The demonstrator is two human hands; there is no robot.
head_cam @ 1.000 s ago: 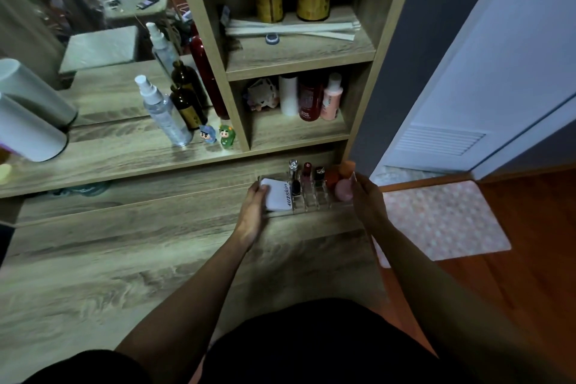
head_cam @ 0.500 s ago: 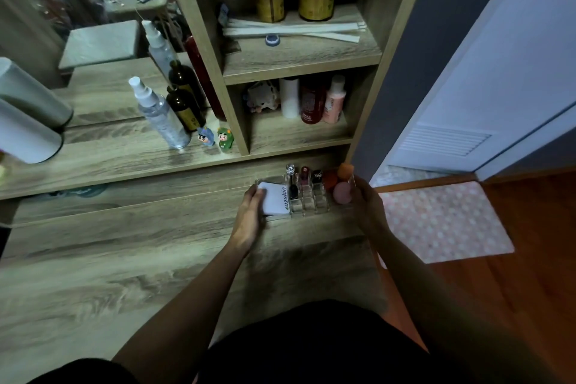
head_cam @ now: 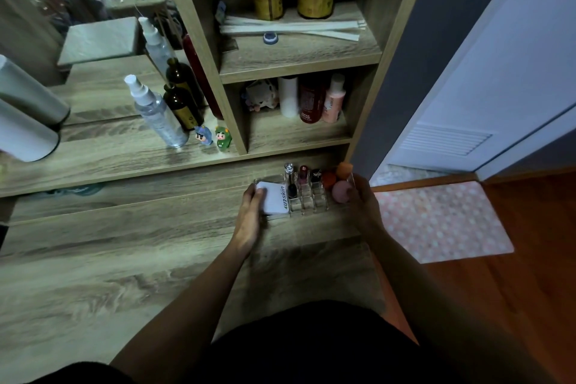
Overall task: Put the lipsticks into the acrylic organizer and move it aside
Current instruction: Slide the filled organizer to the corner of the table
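Observation:
The clear acrylic organizer [head_cam: 307, 204] stands on the wooden desktop near its back right corner, below the shelf unit. Several lipsticks [head_cam: 303, 174] stand upright in its rear slots. A white compact [head_cam: 274, 198] lies in its left part, and pink and orange sponges [head_cam: 341, 191] fill its right part. My left hand [head_cam: 251, 215] grips the organizer's left end, fingers against the compact. My right hand [head_cam: 363, 199] holds the right end, beside the sponges.
A spray bottle [head_cam: 156, 112], a dark bottle [head_cam: 182, 106] and two small figurines [head_cam: 215, 137] stand on the raised ledge at the left. Bottles [head_cam: 311, 100] fill the shelf cubby above. The desk's right edge drops to a pink dotted mat [head_cam: 436, 218].
Both hands have kept hold of the organizer's ends; the organizer has shifted only slightly relative to the shelf as my view moved a little.

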